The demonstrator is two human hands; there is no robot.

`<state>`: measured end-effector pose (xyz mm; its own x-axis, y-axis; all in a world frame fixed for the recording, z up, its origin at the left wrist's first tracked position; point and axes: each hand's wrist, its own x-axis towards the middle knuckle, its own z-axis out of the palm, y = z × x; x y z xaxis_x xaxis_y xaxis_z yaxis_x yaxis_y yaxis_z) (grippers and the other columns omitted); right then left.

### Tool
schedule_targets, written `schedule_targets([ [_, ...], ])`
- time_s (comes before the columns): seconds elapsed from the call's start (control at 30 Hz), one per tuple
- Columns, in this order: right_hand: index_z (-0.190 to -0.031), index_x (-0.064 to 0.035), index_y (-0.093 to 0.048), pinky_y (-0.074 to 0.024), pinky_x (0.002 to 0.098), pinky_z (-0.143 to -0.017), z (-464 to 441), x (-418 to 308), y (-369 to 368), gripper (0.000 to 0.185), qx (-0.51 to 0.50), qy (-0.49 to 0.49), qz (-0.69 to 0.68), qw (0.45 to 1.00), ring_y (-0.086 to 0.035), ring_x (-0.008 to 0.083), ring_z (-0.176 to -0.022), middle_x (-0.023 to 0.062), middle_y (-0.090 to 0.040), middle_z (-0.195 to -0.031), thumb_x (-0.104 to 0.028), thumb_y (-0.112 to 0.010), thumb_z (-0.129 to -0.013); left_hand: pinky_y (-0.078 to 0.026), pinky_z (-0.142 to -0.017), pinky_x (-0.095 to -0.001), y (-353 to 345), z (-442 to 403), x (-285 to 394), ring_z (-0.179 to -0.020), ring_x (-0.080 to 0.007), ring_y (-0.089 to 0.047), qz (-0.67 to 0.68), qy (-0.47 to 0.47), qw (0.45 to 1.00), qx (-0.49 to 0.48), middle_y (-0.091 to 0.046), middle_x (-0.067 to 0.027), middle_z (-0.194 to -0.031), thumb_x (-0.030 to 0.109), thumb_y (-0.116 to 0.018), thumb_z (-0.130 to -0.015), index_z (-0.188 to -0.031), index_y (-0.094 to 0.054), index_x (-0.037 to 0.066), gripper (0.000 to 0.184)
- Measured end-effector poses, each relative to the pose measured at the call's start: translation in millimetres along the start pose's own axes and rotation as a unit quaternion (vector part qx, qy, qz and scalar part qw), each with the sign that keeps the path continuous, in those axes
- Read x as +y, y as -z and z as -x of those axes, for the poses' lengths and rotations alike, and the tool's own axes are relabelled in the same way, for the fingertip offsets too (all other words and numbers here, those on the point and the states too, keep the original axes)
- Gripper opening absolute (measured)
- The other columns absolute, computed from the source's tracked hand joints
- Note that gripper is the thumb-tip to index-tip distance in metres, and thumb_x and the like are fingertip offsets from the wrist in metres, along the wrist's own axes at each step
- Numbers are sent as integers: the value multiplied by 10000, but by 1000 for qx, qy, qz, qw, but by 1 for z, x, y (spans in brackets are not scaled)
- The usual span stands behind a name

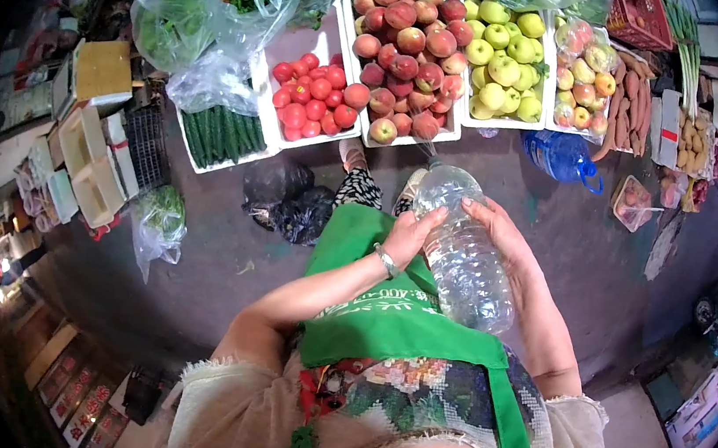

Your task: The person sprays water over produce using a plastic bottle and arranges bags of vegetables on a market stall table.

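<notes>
Holding a clear plastic bottle [464, 276] from both sides, above the floor.
Closed around the bottle near its far end with left fingers [476, 209] on one side and right fingers [431, 220] on the other (a bracelet [388, 261] on the right wrist). Facing peaches [411, 42] beyond the fingers, with tomatoes [313, 99] to the left of those, yellow-green apples [505, 68] to the right, and a green apron [399, 339] nearer than the fingers.

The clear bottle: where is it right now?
In the head view, the clear bottle is just right of centre, held between the left hand and right hand, in front of the green apron and pictured below the peaches.
</notes>
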<state>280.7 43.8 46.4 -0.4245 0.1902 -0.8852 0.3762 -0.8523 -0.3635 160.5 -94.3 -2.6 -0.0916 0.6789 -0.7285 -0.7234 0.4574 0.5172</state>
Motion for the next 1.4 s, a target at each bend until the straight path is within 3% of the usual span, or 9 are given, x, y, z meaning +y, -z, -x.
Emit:
schedule_targets([
  [0.33,-1347,47,-356,-460,331,-888,-16,-26,-39,746,65,2,46,997,-569,225,-1036,166,-565,-1178,-339,-699,-808,-438,-632,-229,30,-8,45,-713,-49,-520,-76,-9,997,-13,-590,41,-838,325,-581,-915,-1027,-613,43,305],
  [0.43,-1388,56,-286,-425,342,-944,-23,-36,-49,827,-3,6,20,1000,-536,240,-1113,188,-531,-1239,-349,-703,-799,-440,-629,-228,39,-13,59,-687,-48,-523,-62,-3,998,-25,-586,48,-796,339,-589,-909,-969,-623,43,304],
  [0.8,-1220,-12,-506,-482,288,-797,-39,-47,-84,482,71,42,-56,995,-599,159,-911,78,-621,-1034,-291,-653,-855,-475,-649,-237,58,-29,128,-730,-61,-576,-125,40,990,-56,-641,10,-847,323,-595,-910,-1010,-636,20,322],
  [0.93,-1195,-25,-529,-487,275,-771,-35,-47,-91,433,111,46,-76,990,-603,142,-869,60,-631,-995,-280,-642,-865,-475,-660,-238,53,-27,156,-737,-57,-577,-269,94,956,-75,-647,5,-845,351,-601,-900,-1019,-640,28,347],
  [1.0,-1184,-22,-536,-491,274,-754,-37,-46,-92,416,100,31,-93,990,-606,136,-856,55,-633,-984,-272,-638,-869,-451,-620,-274,58,-30,145,-672,-106,-574,-218,90,970,-60,-626,-7,-734,356,-604,-871,-888,-657,-3,363],
  [1.1,-1190,-22,-532,-497,275,-740,-37,-53,-101,421,88,30,-96,991,-610,140,-847,59,-633,-981,-274,-636,-871,-475,-466,-241,75,-44,118,-559,-91,-596,-173,-18,982,-80,-640,-19,-739,378,-592,-896,-988,-640,33,360],
  [1.27,-1179,-19,-534,-506,271,-720,-37,-67,-124,416,152,-10,-95,984,-614,136,-822,62,-635,-972,-289,-627,-877,-391,-318,-232,86,-42,126,-397,-125,-550,-176,29,982,-64,-590,-23,-581,397,-567,-900,-888,-628,43,359],
  [1.33,-1181,-16,-529,-512,276,-711,-52,-54,-113,419,88,-15,-102,991,-619,141,-805,67,-634,-974,-288,-625,-878,-377,-309,-224,85,-38,144,-380,-117,-534,-225,137,964,-43,-577,-22,-557,457,-559,-887,-831,-618,55,411],
  [1.4,-1183,-11,-525,-516,279,-707,-60,-53,-112,417,89,-10,-107,990,-622,144,-795,73,-633,-974,-283,-619,-880,-354,-303,-223,95,-50,127,-357,-110,-496,-185,97,977,-38,-549,-11,-536,482,-561,-875,-801,-614,51,441],
])
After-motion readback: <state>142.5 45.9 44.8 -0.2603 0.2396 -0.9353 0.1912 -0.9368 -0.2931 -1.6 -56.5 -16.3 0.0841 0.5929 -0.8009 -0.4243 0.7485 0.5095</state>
